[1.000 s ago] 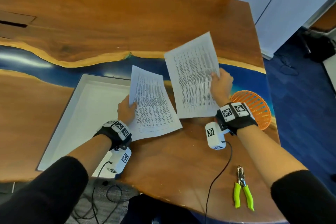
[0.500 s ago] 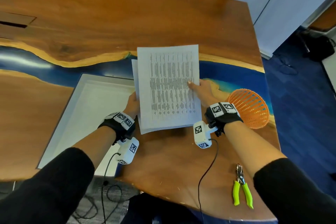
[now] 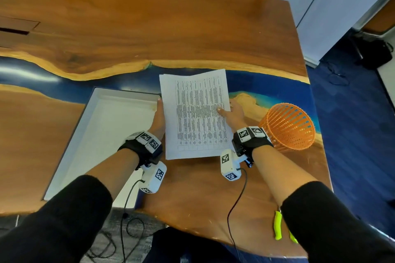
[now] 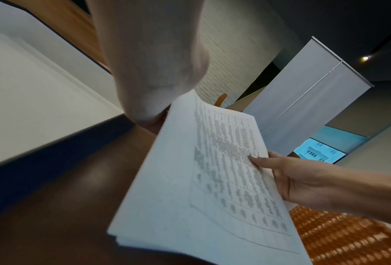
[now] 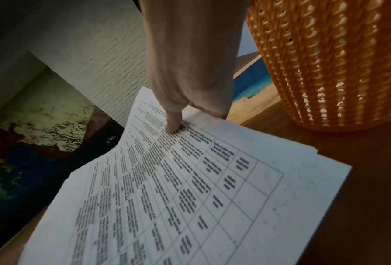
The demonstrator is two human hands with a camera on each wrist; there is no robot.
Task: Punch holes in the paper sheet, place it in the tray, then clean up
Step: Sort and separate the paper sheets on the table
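A thin stack of printed paper sheets [image 3: 196,113] is held between both hands, just above the table, right of the white tray [image 3: 102,134]. My left hand [image 3: 159,117] holds the stack's left edge, with its fingers mostly hidden under the paper. On the right edge my right hand [image 3: 234,114] pinches the sheets [image 5: 189,188], thumb on top and fingers beneath. The left wrist view shows the stack [image 4: 212,179] tilted up off the wood. The hole punch [image 3: 277,228], with lime-green handles, lies near the front right edge, partly hidden by my right sleeve.
An orange mesh basket [image 3: 288,126] stands just right of my right hand, also in the right wrist view [image 5: 326,62]. The wooden table [image 3: 171,28] with a blue resin strip stretches far back. Cables hang from both wrist cameras over the front edge.
My right hand has carried its sheet left and laid it over the sheet in my left hand. The two now form one stack, squared up between both hands.
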